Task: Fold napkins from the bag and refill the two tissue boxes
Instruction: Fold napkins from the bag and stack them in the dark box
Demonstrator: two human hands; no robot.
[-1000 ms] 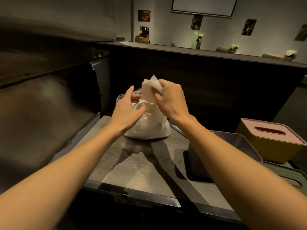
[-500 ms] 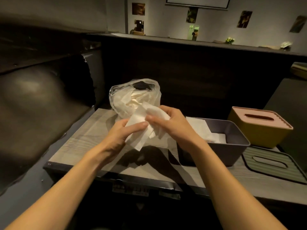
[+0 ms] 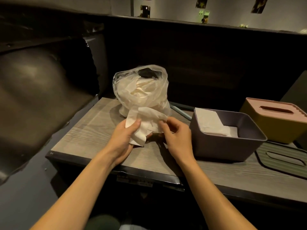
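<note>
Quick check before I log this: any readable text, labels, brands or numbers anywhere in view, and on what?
No text can be read.
Sticker on the table's front edge: printing too small and blurred to read.
Wall posters: blurred, no legible words.
Plastic bag, open grey box, yellow tissue box and loose lid: no visible markings.

Wood-grain table point(image 3: 93, 130) bears bag point(image 3: 141, 90); grey box point(image 3: 227, 138); yellow box point(image 3: 274, 120); lid point(image 3: 282, 156).
</note>
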